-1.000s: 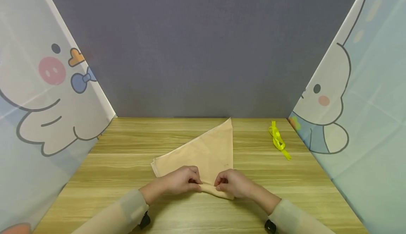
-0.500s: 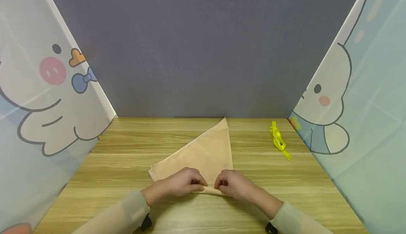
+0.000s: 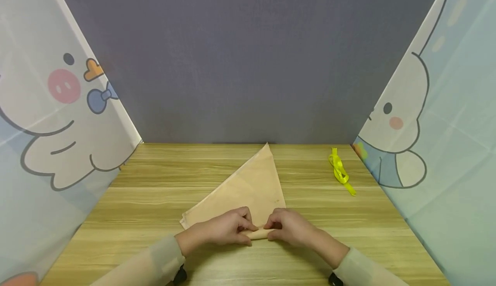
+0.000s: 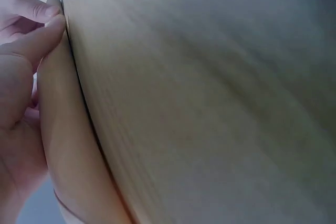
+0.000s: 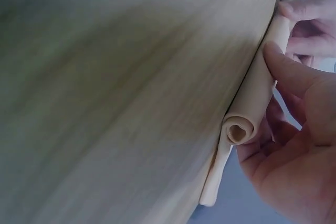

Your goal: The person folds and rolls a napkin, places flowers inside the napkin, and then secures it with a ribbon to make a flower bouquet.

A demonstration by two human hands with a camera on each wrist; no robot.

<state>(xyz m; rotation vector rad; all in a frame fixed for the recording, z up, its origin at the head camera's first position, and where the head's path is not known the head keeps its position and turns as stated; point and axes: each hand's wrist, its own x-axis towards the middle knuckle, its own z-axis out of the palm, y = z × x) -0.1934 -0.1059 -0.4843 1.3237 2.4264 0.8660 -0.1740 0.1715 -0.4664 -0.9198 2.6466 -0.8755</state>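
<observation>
A beige cloth (image 3: 248,187) lies on the table, its flat part tapering to a point at the back. Along its near edge the fabric is rolled into a tube (image 3: 258,234). My left hand (image 3: 228,228) pinches this roll between thumb and fingers. Just right of it, my right hand (image 3: 292,228) pinches the roll's other stretch the same way. In the right wrist view, the spiral end of the rolled cloth (image 5: 239,129) shows below the right thumb. Seen from the left wrist, the roll (image 4: 68,114) runs along beside the left palm.
A bundle of bright yellow ribbon (image 3: 339,172) lies on the wooden table (image 3: 372,234) at the back right. A dark grey panel (image 3: 248,62) stands behind the table. Cartoon-printed sheets (image 3: 35,156) hang at both sides.
The cloth's back point has swung to the left and its left corner has come down toward me. Both hands keep pinching the roll; the left one has shifted slightly right.
</observation>
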